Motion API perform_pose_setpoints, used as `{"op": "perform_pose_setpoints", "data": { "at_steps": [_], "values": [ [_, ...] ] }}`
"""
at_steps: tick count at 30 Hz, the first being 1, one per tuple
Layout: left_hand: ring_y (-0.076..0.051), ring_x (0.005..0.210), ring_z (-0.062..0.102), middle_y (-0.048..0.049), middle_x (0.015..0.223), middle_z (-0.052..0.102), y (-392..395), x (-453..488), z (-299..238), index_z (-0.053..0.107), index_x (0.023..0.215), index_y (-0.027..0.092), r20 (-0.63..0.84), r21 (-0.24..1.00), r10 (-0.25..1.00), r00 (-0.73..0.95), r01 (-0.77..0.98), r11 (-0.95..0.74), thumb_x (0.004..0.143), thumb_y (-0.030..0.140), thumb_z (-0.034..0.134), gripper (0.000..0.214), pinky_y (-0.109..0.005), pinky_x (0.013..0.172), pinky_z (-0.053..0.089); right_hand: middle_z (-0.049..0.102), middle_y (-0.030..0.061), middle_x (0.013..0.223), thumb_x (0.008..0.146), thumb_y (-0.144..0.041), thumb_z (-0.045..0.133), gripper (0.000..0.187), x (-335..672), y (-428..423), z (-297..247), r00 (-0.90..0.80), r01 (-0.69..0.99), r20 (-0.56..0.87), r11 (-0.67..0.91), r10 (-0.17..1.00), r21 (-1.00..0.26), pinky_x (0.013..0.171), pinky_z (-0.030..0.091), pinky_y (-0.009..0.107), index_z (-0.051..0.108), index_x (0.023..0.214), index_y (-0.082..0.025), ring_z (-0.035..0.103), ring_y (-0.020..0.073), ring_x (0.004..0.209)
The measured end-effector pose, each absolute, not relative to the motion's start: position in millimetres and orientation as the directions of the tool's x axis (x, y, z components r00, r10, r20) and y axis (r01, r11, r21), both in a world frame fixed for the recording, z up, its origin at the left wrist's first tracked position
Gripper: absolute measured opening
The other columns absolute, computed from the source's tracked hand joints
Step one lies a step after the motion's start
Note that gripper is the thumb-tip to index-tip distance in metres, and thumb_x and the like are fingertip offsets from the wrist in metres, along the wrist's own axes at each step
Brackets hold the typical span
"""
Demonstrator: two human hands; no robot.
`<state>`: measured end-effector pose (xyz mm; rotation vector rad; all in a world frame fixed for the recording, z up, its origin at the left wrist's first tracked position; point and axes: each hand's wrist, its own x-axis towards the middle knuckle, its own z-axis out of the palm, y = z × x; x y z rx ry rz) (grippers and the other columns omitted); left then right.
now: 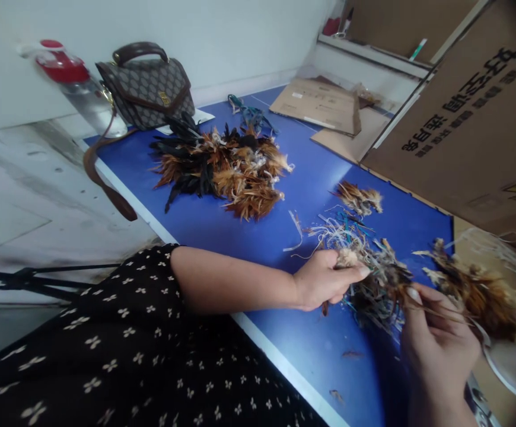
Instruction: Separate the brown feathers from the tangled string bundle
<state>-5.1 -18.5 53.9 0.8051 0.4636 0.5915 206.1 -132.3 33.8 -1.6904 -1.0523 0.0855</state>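
Note:
My left hand (327, 279) is closed around a small tuft of brown feathers (347, 258) just above the blue table (240, 237). My right hand (436, 341) pinches thin feather stems next to a brown feather bundle (484, 296) at the right. Between the hands lies a tangle of pale and teal strings mixed with feather scraps (373, 279). A large heap of brown and black feathers (222, 166) rests farther back on the table.
A patterned handbag (146, 86) with a brown strap and a clear bottle with a red cap (73, 83) stand at the table's far-left corner. Cardboard boxes (475, 124) line the right side; flat cardboard (320, 104) lies at the back. A small feather clump (360, 198) sits mid-table.

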Motion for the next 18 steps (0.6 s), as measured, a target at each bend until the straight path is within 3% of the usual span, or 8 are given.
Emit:
{"op": "perform_pose_setpoints", "data": {
  "at_steps": [2, 5, 8, 11, 14, 18],
  "values": [
    [-0.006, 0.046, 0.027, 0.0165, 0.054, 0.037, -16, -4, 54, 0.058, 0.091, 0.025, -0.152, 0.761, 0.650, 0.745, -0.331, 0.558, 0.081, 0.062, 0.103, 0.060, -0.023, 0.045, 0.024, 0.086, 0.0085, 0.100, 0.096, -0.065, 0.091, 0.045, 194, -132, 36, 0.554, 0.597, 0.398, -0.016, 0.731, -0.802, 0.075, 0.066, 0.031, 0.089, 0.107, -0.021, 0.078, 0.0204, 0.082],
    [-0.005, 0.045, 0.028, 0.0155, 0.053, 0.037, -11, -4, 56, 0.049, 0.080, 0.027, -0.172, 0.781, 0.684, 0.709, -0.326, 0.533, 0.076, 0.070, 0.104, 0.071, -0.025, 0.044, 0.022, 0.087, 0.0080, 0.100, 0.097, -0.065, 0.090, 0.045, 183, -130, 39, 0.462, 0.615, 0.390, 0.029, 0.796, -0.788, 0.080, 0.067, 0.032, 0.090, 0.110, -0.022, 0.080, 0.0203, 0.083],
    [-0.004, 0.045, 0.029, 0.0141, 0.053, 0.038, -3, -7, 63, 0.045, 0.074, 0.027, -0.146, 0.825, 0.726, 0.672, -0.323, 0.465, 0.078, 0.075, 0.101, 0.074, -0.026, 0.045, 0.021, 0.088, 0.0067, 0.101, 0.099, -0.064, 0.088, 0.044, 192, -130, 42, 0.505, 0.619, 0.425, 0.027, 0.752, -0.785, 0.085, 0.068, 0.035, 0.089, 0.112, -0.022, 0.081, 0.0211, 0.085],
    [-0.004, 0.047, 0.029, 0.0135, 0.054, 0.039, 13, -12, 73, 0.044, 0.074, 0.027, -0.045, 0.855, 0.776, 0.629, -0.377, 0.355, 0.082, 0.076, 0.098, 0.074, -0.026, 0.047, 0.022, 0.087, 0.0073, 0.103, 0.104, -0.066, 0.080, 0.048, 222, -133, 42, 0.616, 0.651, 0.445, -0.102, 0.650, -0.752, 0.095, 0.067, 0.042, 0.087, 0.120, -0.021, 0.081, 0.0250, 0.091],
    [-0.005, 0.051, 0.032, 0.0128, 0.058, 0.040, 35, -17, 85, 0.046, 0.077, 0.027, 0.040, 0.902, 0.848, 0.529, -0.385, 0.197, 0.084, 0.075, 0.098, 0.071, -0.027, 0.050, 0.025, 0.086, 0.0113, 0.108, 0.109, -0.072, 0.067, 0.056, 254, -136, 36, 0.548, 0.800, 0.470, -0.271, 0.692, -0.535, 0.097, 0.065, 0.048, 0.087, 0.124, -0.022, 0.081, 0.0292, 0.094],
    [-0.009, 0.064, 0.044, 0.0080, 0.068, 0.050, 67, -17, 104, 0.057, 0.081, 0.024, 0.160, 0.971, 0.909, 0.385, -0.226, -0.075, 0.096, 0.062, 0.092, 0.054, -0.028, 0.063, 0.039, 0.083, 0.0149, 0.121, 0.101, -0.079, 0.068, 0.066, 265, -135, 20, 0.314, 0.926, 0.365, -0.198, 0.877, -0.322, 0.084, 0.064, 0.045, 0.086, 0.132, -0.023, 0.077, 0.0284, 0.088]
  ]
}}
